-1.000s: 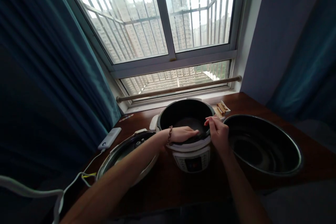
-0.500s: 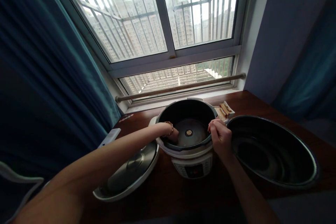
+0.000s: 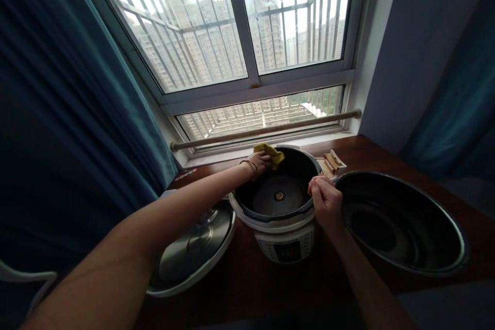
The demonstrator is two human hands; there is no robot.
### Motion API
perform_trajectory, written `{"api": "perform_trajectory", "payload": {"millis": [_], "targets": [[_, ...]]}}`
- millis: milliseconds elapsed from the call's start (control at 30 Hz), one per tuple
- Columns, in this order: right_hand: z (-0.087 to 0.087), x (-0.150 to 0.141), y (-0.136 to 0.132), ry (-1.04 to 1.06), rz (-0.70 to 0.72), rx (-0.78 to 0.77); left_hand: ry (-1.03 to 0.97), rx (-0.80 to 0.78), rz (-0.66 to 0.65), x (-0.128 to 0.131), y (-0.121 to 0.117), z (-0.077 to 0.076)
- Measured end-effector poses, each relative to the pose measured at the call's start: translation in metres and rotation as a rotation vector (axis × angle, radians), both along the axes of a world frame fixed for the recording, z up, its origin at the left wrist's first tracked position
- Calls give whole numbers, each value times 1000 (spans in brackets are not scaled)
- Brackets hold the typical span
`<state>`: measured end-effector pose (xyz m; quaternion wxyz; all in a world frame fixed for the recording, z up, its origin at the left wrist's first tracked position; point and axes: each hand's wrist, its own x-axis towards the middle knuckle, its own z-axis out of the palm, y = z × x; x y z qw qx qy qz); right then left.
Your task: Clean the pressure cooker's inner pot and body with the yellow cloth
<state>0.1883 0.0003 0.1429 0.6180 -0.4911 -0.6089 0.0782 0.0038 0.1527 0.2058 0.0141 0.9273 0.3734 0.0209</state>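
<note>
A white electric pressure cooker stands on the table with its lid off, and its dark interior shows a round heating plate with a small metal disc in the centre. At the cooker's far left rim, my left hand presses a yellow cloth against the inner wall and edge. A beaded bracelet circles that wrist. My right hand is closed on the cooker's right rim, apparently around the side handle, which the fingers mostly cover.
The cooker's lid lies upturned to the left, partly behind my left forearm. A black inner pot sits on the right. Behind it is a small white holder with tan pieces. A window rail runs along the back of the wooden table.
My left hand has come up from the bottom left inside the cooker to the far left rim, bringing the yellow cloth into view. My right hand has stayed in place.
</note>
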Motion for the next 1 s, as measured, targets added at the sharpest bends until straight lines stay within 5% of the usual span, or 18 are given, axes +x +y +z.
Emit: {"api": "perform_trajectory", "payload": {"millis": [233,533,867,1000], "targets": [[1,0,-1,-6,-1,-11,337,-10,85,-23,-23,16],[-3,0,-1,0,-5,27,457,-137,183,-31,-97,38],[0,0,-1,-61,-38,-28,-143,-244,77,-4,-172,45],[21,-3,-11,-177,-101,-76,-460,-434,161,-6,-178,38]]}}
